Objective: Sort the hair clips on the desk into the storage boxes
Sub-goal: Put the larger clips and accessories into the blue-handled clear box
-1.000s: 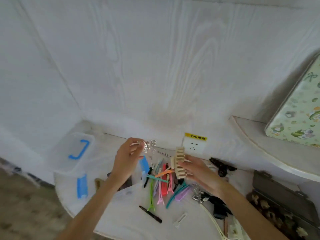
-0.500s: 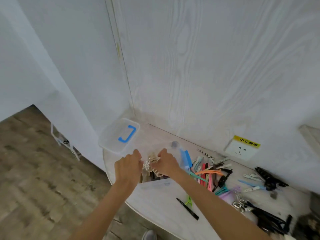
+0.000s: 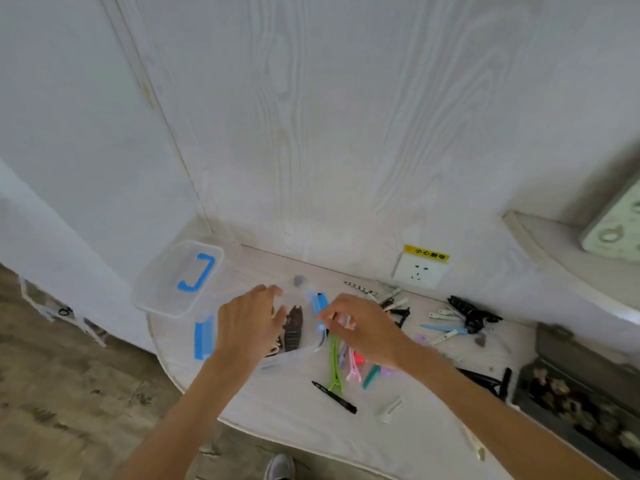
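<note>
At the desk's [image 3: 277,407] left end sat a clear storage box [image 3: 294,353] — brown claw clip [image 3: 293,327] inside, its lid [image 3: 176,278] at the far-left corner. Left hand [image 3: 247,323] hovered over the box, fingers relaxed, empty. Right hand [image 3: 363,329] hung over coloured hair clips [image 3: 346,362] mid-desk — grip unclear.

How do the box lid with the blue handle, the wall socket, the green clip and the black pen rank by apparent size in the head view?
1. Box lid, clearly largest.
2. Wall socket.
3. Green clip and black pen: similar in length, both thin, so I cannot rank them. The pen lies nearer the camera.
</note>
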